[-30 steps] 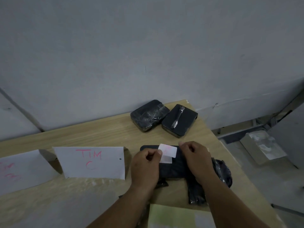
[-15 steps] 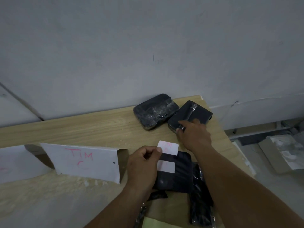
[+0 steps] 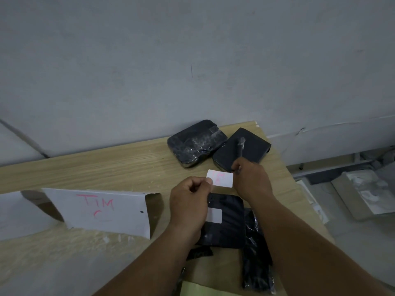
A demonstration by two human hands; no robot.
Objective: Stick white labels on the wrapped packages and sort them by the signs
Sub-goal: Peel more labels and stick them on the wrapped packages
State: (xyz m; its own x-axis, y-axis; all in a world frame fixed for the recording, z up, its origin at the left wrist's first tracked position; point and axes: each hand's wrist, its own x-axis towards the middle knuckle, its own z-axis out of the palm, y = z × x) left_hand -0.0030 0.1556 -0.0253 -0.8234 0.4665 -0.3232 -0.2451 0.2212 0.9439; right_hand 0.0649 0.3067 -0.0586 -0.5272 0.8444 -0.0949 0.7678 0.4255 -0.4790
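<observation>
Pinching a white label [image 3: 220, 178] between thumb and finger, your left hand [image 3: 189, 201] holds it up over the table [image 3: 106, 163]. It has faint pink marks on it. Your right hand [image 3: 250, 178] is just past the label, and its fingers curl on the near corner of a black package [image 3: 245, 146] by the far edge. A shiny package [image 3: 196, 143] lies just beside that one, on its left. Under your wrists lies a dark package [image 3: 228, 223] with a stuck label [image 3: 214, 215] on top. A white sign [image 3: 102, 210] with pink letters TIM stands to your left.

white sign [image 3: 102, 210] reading "TIM C"
</observation>
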